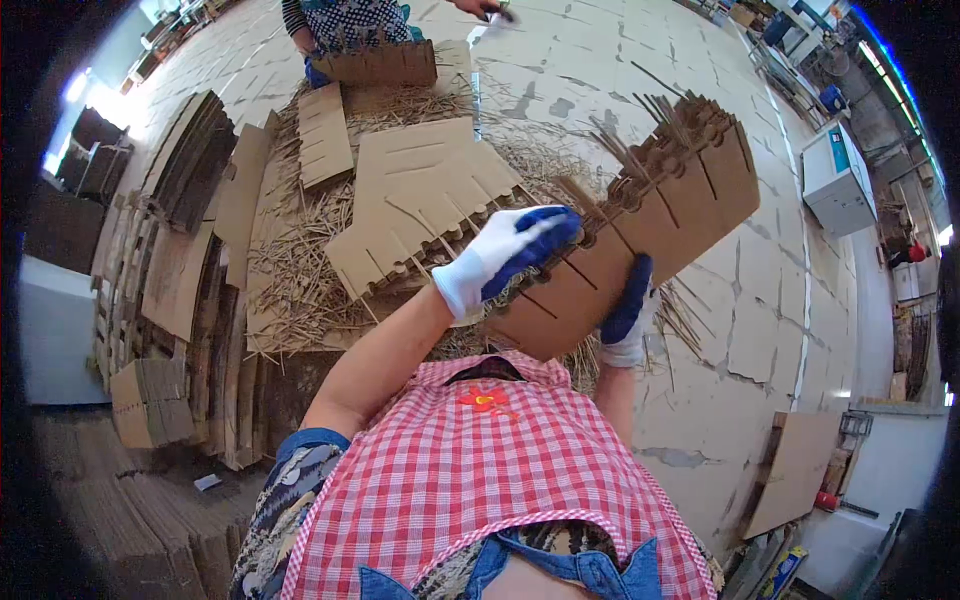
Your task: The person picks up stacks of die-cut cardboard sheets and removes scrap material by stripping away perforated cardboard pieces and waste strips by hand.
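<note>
In the head view I hold a thick stack of brown slotted cardboard sheets [665,225] tilted in front of me. Narrow waste strips stick out of its notched upper edge. My left hand [520,250], in a white and blue glove, is closed over that edge at the near end. My right hand [630,315], gloved alike, grips the stack from its lower right side; its thumb lies against the broad face and the other fingers are hidden. Just beyond my left hand lies another slotted cardboard stack [415,190] with strips along its notched edge.
Loose cardboard strips [300,255] litter a low cardboard-covered surface. Across it, a co-worker's blue-gloved hand [316,74] touches a cardboard stack [380,65]; their other hand [478,7] has a dark tool. Piled cardboard [185,165] stands left, and a white cabinet [838,180] right.
</note>
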### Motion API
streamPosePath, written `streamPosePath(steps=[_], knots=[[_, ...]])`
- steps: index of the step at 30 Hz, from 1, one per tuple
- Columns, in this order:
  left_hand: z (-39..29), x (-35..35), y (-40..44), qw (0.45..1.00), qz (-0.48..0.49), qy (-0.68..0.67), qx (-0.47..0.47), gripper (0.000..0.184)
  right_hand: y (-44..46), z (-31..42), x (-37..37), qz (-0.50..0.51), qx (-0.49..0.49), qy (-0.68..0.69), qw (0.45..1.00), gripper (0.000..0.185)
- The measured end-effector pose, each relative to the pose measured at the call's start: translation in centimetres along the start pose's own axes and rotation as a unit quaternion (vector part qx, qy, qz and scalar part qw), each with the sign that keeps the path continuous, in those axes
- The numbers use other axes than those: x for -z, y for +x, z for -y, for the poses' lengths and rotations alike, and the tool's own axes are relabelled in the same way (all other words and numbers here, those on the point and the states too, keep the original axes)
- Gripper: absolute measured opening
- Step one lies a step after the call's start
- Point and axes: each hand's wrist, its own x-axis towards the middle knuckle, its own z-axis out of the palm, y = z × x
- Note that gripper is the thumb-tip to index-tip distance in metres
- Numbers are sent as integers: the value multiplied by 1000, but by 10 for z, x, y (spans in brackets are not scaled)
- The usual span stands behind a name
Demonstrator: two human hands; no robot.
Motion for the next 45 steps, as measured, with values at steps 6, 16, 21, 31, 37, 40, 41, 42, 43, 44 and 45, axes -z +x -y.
streamPosePath(steps=[6,16,21,31,37,40,41,42,43,44,45], knots=[[1,2,5,982,-37,184,5,23,3,-7,11,6,63,-149,987,39],[44,12,23,980,-39,-185,56,25,4,-5,9,25,-59,40,997,43],[32,11,30,993,-51,-76,-77,28,15,-9,24,-25,7,-11,1000,36],[30,-15,36,953,-184,174,-164,16,0,-18,16,-25,78,-109,991,37],[28,-16,45,949,-196,-234,-84,10,9,-14,-2,-19,79,-71,994,28],[25,-12,44,941,-199,-255,-95,10,8,-8,-10,-4,69,-71,995,28],[23,-11,43,938,-199,-265,-99,10,8,-8,-12,2,63,-71,995,28],[22,-12,41,939,-200,-263,-98,10,10,-14,-7,1,62,-69,996,28],[19,-13,40,939,-196,-267,-96,10,16,-26,3,13,43,-47,998,31],[17,-14,39,939,-192,-270,-94,11,22,-33,6,24,25,-24,999,35],[16,-15,39,939,-186,-274,-91,12,25,-38,11,34,8,-2,999,39]])
